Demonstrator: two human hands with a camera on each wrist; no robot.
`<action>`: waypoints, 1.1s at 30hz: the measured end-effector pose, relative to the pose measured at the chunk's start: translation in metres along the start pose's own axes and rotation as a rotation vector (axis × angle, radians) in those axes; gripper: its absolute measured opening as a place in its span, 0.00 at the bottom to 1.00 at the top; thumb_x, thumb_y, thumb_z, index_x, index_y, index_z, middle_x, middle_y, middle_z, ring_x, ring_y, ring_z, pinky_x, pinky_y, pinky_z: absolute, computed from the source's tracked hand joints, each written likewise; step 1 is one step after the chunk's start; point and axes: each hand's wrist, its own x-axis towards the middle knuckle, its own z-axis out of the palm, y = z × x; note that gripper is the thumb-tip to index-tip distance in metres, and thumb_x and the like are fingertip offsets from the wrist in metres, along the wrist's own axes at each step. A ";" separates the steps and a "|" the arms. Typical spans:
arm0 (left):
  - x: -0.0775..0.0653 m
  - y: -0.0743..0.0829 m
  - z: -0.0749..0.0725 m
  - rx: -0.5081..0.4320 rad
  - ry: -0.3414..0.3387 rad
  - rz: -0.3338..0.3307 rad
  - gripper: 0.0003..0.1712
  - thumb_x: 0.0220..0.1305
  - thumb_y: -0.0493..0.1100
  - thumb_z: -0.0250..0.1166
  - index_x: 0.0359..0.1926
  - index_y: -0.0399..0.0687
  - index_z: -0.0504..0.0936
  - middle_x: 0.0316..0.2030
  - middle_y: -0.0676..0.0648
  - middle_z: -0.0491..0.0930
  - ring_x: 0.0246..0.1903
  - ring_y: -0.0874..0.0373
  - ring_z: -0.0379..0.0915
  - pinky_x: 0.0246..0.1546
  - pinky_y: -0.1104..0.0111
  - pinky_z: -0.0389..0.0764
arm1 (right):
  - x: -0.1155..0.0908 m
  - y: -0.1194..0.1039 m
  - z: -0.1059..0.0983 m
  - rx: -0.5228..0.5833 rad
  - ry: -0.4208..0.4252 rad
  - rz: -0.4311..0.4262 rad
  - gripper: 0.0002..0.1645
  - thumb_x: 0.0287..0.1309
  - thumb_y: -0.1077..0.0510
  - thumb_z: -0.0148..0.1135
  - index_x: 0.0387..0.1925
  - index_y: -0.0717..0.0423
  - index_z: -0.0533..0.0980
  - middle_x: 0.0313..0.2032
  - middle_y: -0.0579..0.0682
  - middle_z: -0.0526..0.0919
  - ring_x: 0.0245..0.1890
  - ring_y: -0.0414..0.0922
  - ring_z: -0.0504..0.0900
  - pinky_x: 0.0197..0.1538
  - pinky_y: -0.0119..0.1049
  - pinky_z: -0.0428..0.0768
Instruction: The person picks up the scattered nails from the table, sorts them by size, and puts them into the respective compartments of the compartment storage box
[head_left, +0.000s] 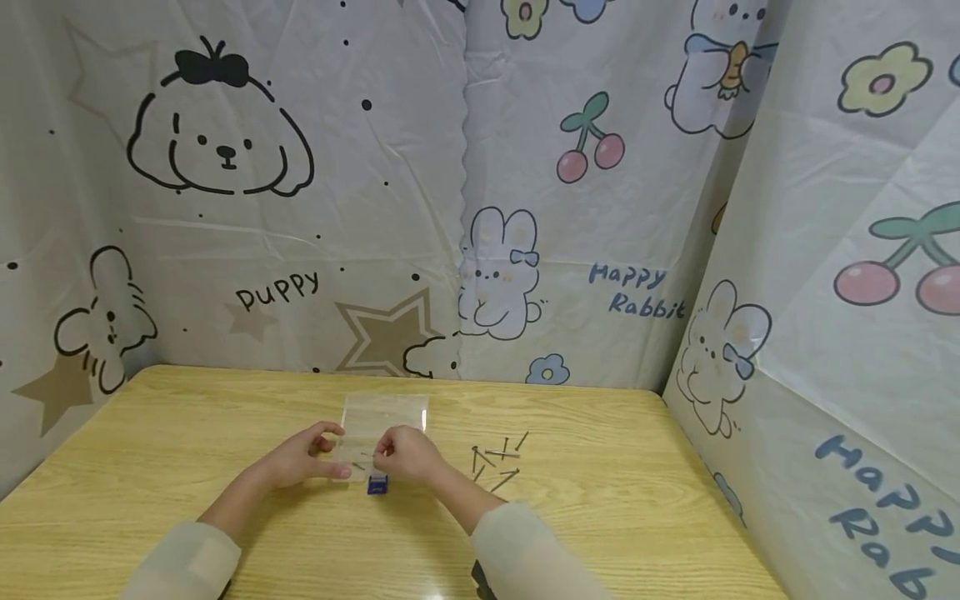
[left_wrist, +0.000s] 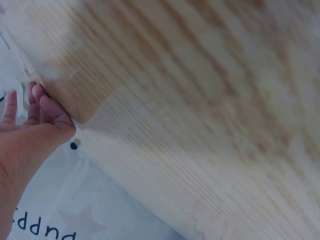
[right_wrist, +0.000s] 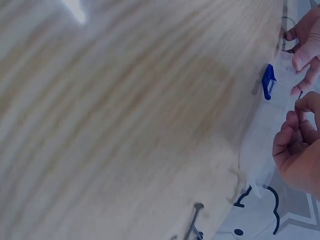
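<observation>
So from where I'm standing, there's a clear plastic box (head_left: 362, 424) on the wood-grain table (head_left: 637, 483), blue latch (head_left: 377, 485) on its near side, and a person working over it with both hands. Looks partway at best to me: one loose nail (head_left: 358, 466) seems to be lying inside the box toward the near left, one is up in the fingers, and a scattered bunch of nails (head_left: 502, 454) sits right of the box on bare wood. (I'm saying nails, but they could be screws; too small to make out any thread.) Can't give an exact count, since some cross over each other.

As for the grip: the right hand (head_left: 411, 457) has a nail (right_wrist: 300, 94) pinched between thumb and fingertips, with a thin end poking out to the left. That puts the held nail above the box, a bit behind the latch, with the loose bunch off to the right and well apart from it. Left hand (head_left: 307, 458) is at the box's left edge, fingers spread and thumb out along the near corner, close to the nail inside. No nail in that one that I can see; whether it's actually pressing on the plastic, I can't tell.
</observation>
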 end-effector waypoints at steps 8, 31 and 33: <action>0.001 -0.001 -0.001 -0.003 -0.001 0.012 0.43 0.51 0.53 0.71 0.62 0.39 0.61 0.53 0.31 0.67 0.54 0.40 0.65 0.48 0.52 0.73 | 0.000 0.001 0.010 -0.003 0.028 0.052 0.03 0.53 0.59 0.60 0.29 0.54 0.79 0.22 0.39 0.74 0.19 0.33 0.68 0.24 0.25 0.67; 0.001 -0.002 0.000 -0.016 -0.013 -0.012 0.43 0.51 0.52 0.71 0.62 0.38 0.61 0.53 0.30 0.67 0.52 0.40 0.67 0.43 0.57 0.75 | 0.001 0.002 0.013 0.012 0.070 0.083 0.06 0.55 0.56 0.62 0.30 0.52 0.82 0.23 0.40 0.76 0.20 0.33 0.68 0.24 0.25 0.68; 0.001 -0.002 0.000 -0.014 -0.016 -0.013 0.44 0.51 0.52 0.71 0.62 0.38 0.61 0.53 0.30 0.66 0.52 0.39 0.66 0.44 0.57 0.75 | 0.001 0.003 0.010 0.008 0.066 0.068 0.06 0.55 0.55 0.62 0.31 0.52 0.82 0.23 0.39 0.75 0.21 0.33 0.68 0.25 0.25 0.68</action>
